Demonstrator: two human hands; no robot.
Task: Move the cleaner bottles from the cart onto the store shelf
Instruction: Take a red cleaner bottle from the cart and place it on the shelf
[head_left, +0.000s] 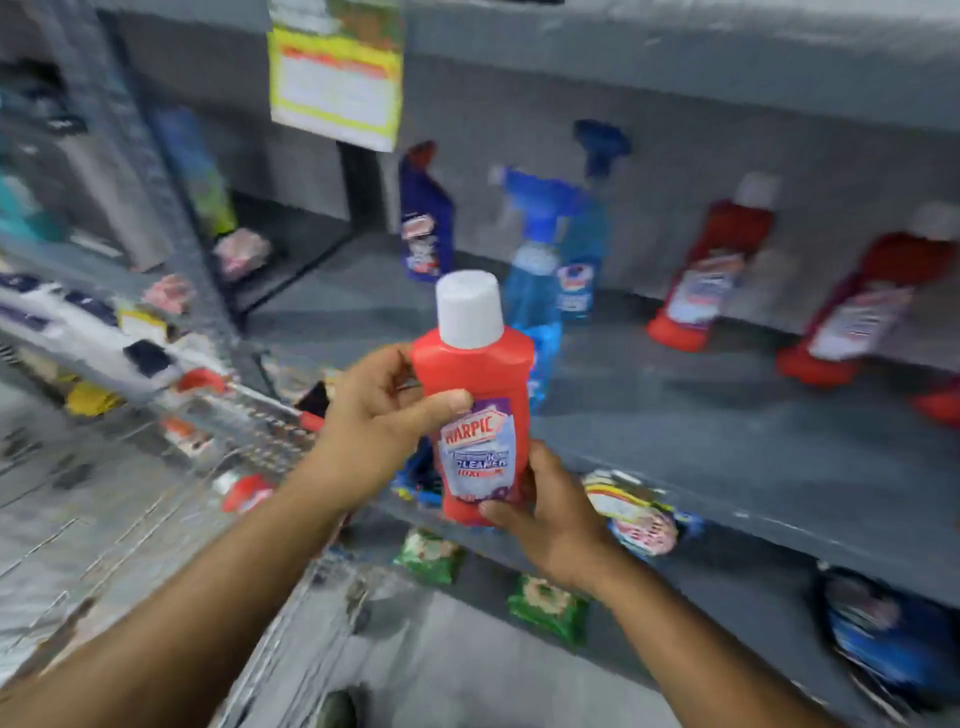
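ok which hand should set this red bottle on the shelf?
Right, probably. The right hand cups the red bottle at its base, nearer the shelf; the left hand grips its middle from the cart side.

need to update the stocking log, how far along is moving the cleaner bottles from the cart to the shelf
Partly done, it seems. Already standing on the grey shelf: a dark blue bottle, blue spray bottles and two red bottles with white caps. In hand: a red Harpic bottle, held upright before the shelf by the left hand at its side and the right hand under its base. Left: setting it down; the cart is too blurred to count what remains.
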